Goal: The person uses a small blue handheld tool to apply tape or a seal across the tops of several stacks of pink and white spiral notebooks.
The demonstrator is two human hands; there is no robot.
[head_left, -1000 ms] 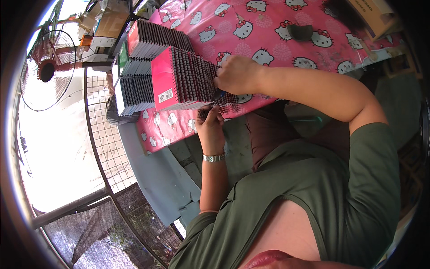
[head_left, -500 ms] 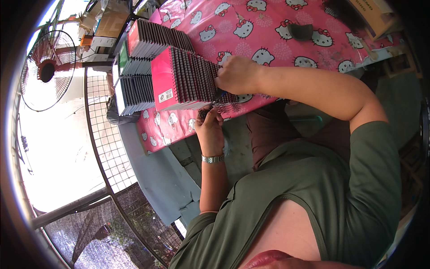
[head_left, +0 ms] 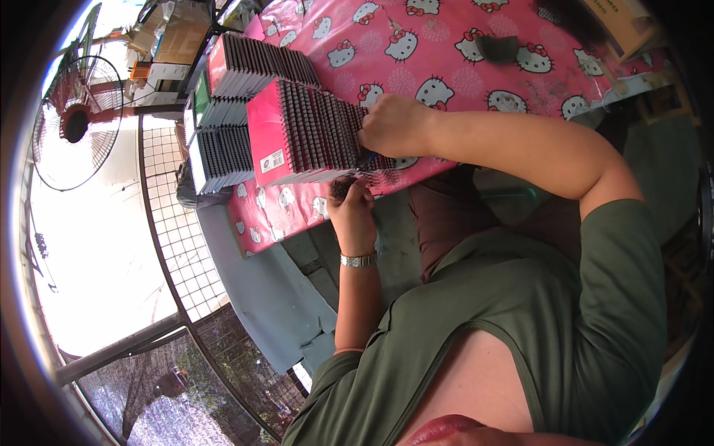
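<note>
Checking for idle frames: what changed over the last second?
The left hand, with its metal wristband, has shifted slightly right; its dark bundle shows more clearly. No visible grasp or release. The small shift of the background looks like head motion. Unchanged: right hand against the bindings of the pink spiral-bound notebooks.

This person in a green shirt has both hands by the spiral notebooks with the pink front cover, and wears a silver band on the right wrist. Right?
Not quite: the head view shows the silver band on the left wrist. The rest holds: green shirt, left hand and right hand both by the spiral notebooks with the pink front cover.
</note>
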